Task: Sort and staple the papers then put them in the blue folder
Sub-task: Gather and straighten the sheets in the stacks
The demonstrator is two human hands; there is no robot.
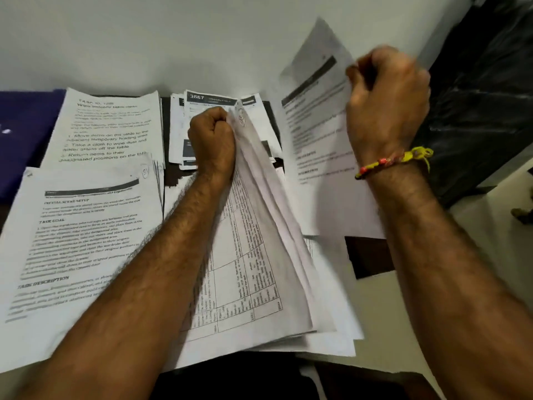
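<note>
Far left, blue folder (pixel 20 134) flat on the table, partly under printed sheets (pixel 86 226) spread beside it. Centre now: left hand (pixel 212 140) fisted tight round the top corner of a fanned stack of papers (pixel 259 255), lifting those pages off the pile. Behind the fist, small printed slips (pixel 213 99) lying overlapped. Over to the right: right hand (pixel 386 96), beaded wristband (pixel 395 161) on show, pinching a single sheet (pixel 317 125), raised, blurred.
</note>
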